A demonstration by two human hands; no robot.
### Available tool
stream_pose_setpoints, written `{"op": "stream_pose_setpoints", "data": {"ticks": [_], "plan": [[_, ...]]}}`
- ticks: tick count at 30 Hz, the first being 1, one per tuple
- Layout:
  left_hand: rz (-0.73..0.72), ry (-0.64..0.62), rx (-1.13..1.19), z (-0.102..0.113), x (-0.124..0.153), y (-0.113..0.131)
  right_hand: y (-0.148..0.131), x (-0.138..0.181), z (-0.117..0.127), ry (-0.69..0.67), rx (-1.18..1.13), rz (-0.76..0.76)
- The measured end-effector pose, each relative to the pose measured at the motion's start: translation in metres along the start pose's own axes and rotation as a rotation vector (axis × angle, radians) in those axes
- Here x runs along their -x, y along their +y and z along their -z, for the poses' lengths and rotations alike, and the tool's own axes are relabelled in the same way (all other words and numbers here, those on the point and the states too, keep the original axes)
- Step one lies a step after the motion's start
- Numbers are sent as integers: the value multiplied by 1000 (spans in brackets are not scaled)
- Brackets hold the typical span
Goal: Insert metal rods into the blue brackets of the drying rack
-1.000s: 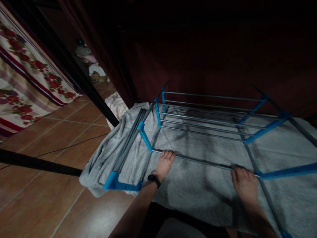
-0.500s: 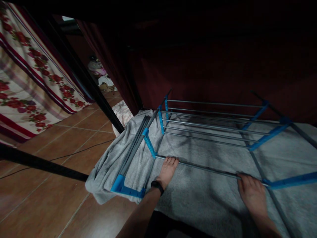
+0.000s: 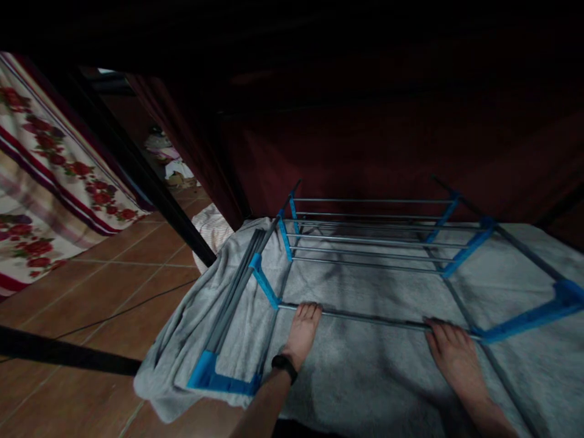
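Observation:
A rack frame (image 3: 378, 242) of thin metal rods, grey poles and blue plastic brackets lies on a grey blanket (image 3: 356, 371). Its nearest metal rod (image 3: 365, 318) runs crosswise between two blue brackets. My left hand (image 3: 305, 328), with a black band on the wrist, is wrapped over that rod close to the left bracket (image 3: 265, 283). Near the rod's other end my right hand (image 3: 454, 353) grips it beside the right bracket (image 3: 529, 316). My fingertips are partly hidden behind the rod.
Several loose grey poles (image 3: 237, 286) lie at the left, above a blue corner piece (image 3: 221, 377). Dark metal posts (image 3: 155, 182) stand left of the blanket. A cable (image 3: 132, 309) crosses the tiled floor (image 3: 104, 340). A floral curtain (image 3: 50, 164) hangs at the far left.
The view has tilted up and shifted right, so everything sits lower and further left. Both hands keep their hold on the rod, and the rack looks much the same.

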State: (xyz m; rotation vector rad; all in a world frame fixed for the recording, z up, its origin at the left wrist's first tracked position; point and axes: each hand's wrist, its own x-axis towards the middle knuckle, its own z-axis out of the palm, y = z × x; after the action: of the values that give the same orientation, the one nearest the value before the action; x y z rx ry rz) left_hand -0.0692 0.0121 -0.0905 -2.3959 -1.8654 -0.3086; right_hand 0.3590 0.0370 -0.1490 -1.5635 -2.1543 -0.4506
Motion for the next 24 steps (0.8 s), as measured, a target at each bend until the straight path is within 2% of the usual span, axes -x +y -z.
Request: {"op": "stream_pose_setpoints", "data": {"ticks": [5, 11, 24], "plan": [[-39, 57, -62, -9, 0, -6, -26, -6, 3, 17, -61, 29], [-77, 126, -99, -14, 0, -12, -45, -14, 9, -27, -94, -40], [-50, 49, -56, -9, -5, -15, -55, -24, 24, -79, -170, -132]]}}
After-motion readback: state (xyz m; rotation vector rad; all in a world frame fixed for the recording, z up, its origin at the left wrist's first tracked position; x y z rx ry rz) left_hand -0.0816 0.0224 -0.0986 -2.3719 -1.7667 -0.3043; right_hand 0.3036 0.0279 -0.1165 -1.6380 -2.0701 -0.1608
